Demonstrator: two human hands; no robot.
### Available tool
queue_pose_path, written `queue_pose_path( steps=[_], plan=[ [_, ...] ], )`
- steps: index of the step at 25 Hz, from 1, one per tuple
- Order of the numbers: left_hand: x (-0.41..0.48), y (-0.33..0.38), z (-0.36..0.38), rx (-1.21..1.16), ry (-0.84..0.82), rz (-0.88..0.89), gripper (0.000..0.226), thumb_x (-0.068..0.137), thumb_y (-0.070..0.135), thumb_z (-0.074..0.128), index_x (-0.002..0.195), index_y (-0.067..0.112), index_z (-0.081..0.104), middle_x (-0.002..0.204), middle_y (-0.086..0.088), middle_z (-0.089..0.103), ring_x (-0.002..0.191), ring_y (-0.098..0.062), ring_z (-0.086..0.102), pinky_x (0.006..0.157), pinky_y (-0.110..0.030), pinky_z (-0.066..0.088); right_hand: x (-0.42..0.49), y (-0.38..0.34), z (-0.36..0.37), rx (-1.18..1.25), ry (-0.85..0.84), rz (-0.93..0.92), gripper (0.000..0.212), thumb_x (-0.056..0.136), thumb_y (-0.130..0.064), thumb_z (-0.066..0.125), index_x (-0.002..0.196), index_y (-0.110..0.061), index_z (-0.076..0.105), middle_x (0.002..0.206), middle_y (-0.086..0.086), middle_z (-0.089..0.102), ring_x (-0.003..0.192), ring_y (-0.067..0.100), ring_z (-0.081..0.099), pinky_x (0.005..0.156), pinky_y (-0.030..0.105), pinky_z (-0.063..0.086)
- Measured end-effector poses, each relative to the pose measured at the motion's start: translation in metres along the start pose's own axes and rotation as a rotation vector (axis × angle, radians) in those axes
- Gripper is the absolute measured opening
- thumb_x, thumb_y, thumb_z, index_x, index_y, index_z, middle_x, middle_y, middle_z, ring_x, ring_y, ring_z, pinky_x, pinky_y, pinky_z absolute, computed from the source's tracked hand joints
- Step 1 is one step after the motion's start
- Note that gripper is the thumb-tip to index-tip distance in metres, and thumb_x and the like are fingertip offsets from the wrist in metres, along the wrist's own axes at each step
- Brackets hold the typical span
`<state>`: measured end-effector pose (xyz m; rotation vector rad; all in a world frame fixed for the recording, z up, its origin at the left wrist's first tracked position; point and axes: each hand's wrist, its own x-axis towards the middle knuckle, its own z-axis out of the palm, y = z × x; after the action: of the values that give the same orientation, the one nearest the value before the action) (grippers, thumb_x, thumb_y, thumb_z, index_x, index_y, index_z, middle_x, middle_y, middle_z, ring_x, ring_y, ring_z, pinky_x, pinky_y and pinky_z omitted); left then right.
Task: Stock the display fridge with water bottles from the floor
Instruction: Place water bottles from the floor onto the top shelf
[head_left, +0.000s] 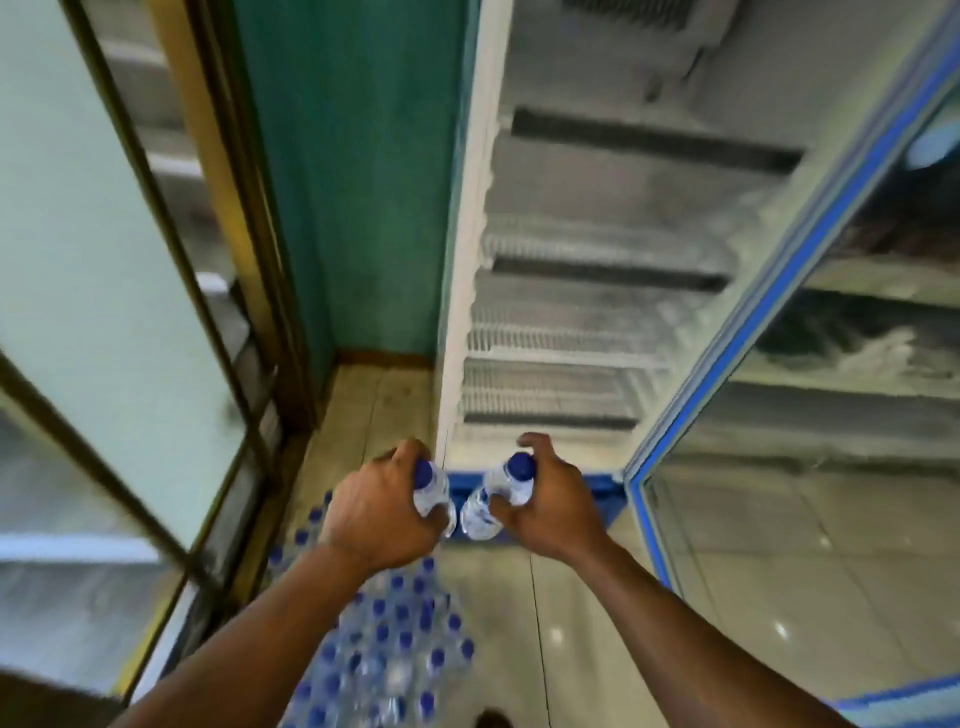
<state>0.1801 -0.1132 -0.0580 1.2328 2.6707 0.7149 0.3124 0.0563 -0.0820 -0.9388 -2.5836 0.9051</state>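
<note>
My left hand (379, 512) grips a clear water bottle (432, 496) with a blue cap, held upright. My right hand (545, 501) grips a second blue-capped water bottle (485, 506) just beside it. Both bottles hang in the air in front of the display fridge's bottom edge (597, 486). The fridge (571, 322) stands open ahead, and its white wire shelves show no bottles. On the floor below my left arm lie shrink-wrapped packs of water bottles (395, 644) with several blue caps showing.
The fridge's glass door (810, 415), framed in blue, is swung open on the right. A gold-framed glass cabinet (156, 312) stands at the left, with a green wall (353, 182) between it and the fridge. Glossy floor tiles (587, 623) spread out below my right arm.
</note>
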Motion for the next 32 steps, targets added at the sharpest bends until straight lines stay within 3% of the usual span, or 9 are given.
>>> queue_pose_path(
  steps=[3, 6, 8, 10, 13, 19, 21, 25, 32],
  plan=[
    [0.060, 0.059, -0.084, -0.065, 0.222, 0.152, 0.052, 0.071, 0.054, 0.068, 0.111, 0.028, 0.048, 0.089, 0.000, 0.069, 0.075, -0.029, 0.067, 0.065, -0.034, 0.054, 0.047, -0.050, -0.101, 0.174, 0.284, -0.155, 0.055, 0.073, -0.041, 0.077, 0.114, -0.032, 0.041, 0.096, -0.005, 0.065, 0.082, 0.020, 0.064, 0.069, 0.032, 0.051],
    [0.119, 0.110, -0.139, -0.183, 0.341, 0.258, 0.055, 0.080, 0.047, 0.072, 0.119, 0.028, 0.039, 0.094, 0.004, 0.066, 0.071, -0.021, 0.063, 0.067, -0.033, 0.053, 0.100, -0.079, -0.179, 0.345, 0.482, -0.261, 0.045, 0.085, -0.029, 0.074, 0.118, -0.028, 0.043, 0.096, -0.007, 0.066, 0.081, 0.009, 0.066, 0.071, 0.027, 0.052],
    [0.169, 0.139, -0.161, -0.268, 0.413, 0.310, 0.059, 0.083, 0.042, 0.073, 0.126, 0.025, 0.037, 0.101, 0.005, 0.064, 0.076, -0.019, 0.064, 0.073, -0.034, 0.054, 0.147, -0.086, -0.228, 0.415, 0.566, -0.288, 0.043, 0.089, -0.028, 0.071, 0.122, -0.027, 0.043, 0.095, -0.013, 0.066, 0.079, -0.004, 0.066, 0.071, 0.020, 0.051],
    [0.221, 0.168, -0.177, -0.340, 0.467, 0.339, 0.061, 0.086, 0.038, 0.072, 0.132, 0.021, 0.035, 0.103, 0.008, 0.061, 0.085, -0.017, 0.065, 0.079, -0.032, 0.053, 0.199, -0.085, -0.274, 0.516, 0.603, -0.305, 0.044, 0.089, -0.031, 0.070, 0.125, -0.025, 0.047, 0.095, -0.015, 0.066, 0.083, -0.003, 0.066, 0.076, 0.022, 0.052],
    [0.299, 0.206, -0.197, -0.402, 0.543, 0.323, 0.058, 0.090, 0.034, 0.068, 0.136, 0.020, 0.036, 0.105, 0.009, 0.058, 0.089, -0.012, 0.059, 0.080, -0.025, 0.044, 0.275, -0.083, -0.328, 0.598, 0.555, -0.300, 0.036, 0.089, -0.034, 0.071, 0.119, -0.027, 0.053, 0.096, -0.014, 0.065, 0.087, 0.006, 0.067, 0.081, 0.030, 0.055],
    [0.460, 0.252, -0.208, -0.343, 0.525, 0.265, 0.052, 0.092, 0.026, 0.066, 0.135, 0.020, 0.038, 0.118, -0.001, 0.060, 0.104, -0.018, 0.059, 0.090, -0.029, 0.044, 0.422, -0.079, -0.388, 0.511, 0.426, -0.383, 0.035, 0.090, -0.029, 0.071, 0.120, -0.025, 0.053, 0.091, -0.022, 0.057, 0.079, -0.006, 0.058, 0.069, 0.011, 0.047],
    [0.493, 0.250, -0.204, -0.322, 0.482, 0.198, 0.051, 0.093, 0.023, 0.064, 0.137, 0.021, 0.036, 0.113, 0.001, 0.056, 0.102, -0.017, 0.057, 0.091, -0.030, 0.045, 0.454, -0.079, -0.385, 0.488, 0.359, -0.393, 0.032, 0.091, -0.026, 0.070, 0.117, -0.027, 0.051, 0.090, -0.026, 0.053, 0.078, -0.007, 0.056, 0.066, 0.007, 0.042],
    [0.553, 0.240, -0.188, -0.315, 0.462, 0.110, 0.049, 0.094, 0.021, 0.061, 0.136, 0.023, 0.036, 0.116, 0.000, 0.055, 0.100, -0.021, 0.056, 0.092, -0.038, 0.051, 0.510, -0.071, -0.367, 0.477, 0.217, -0.405, 0.036, 0.092, -0.022, 0.069, 0.125, -0.026, 0.054, 0.100, -0.017, 0.061, 0.097, 0.012, 0.065, 0.080, 0.019, 0.046],
    [0.609, 0.222, -0.169, -0.391, 0.428, 0.017, 0.053, 0.096, 0.020, 0.058, 0.143, 0.025, 0.034, 0.121, 0.000, 0.055, 0.093, -0.016, 0.055, 0.079, -0.026, 0.045, 0.554, -0.055, -0.350, 0.492, 0.157, -0.391, 0.042, 0.094, -0.024, 0.065, 0.134, -0.028, 0.051, 0.111, -0.011, 0.060, 0.100, 0.013, 0.063, 0.080, 0.019, 0.044]
  ],
)
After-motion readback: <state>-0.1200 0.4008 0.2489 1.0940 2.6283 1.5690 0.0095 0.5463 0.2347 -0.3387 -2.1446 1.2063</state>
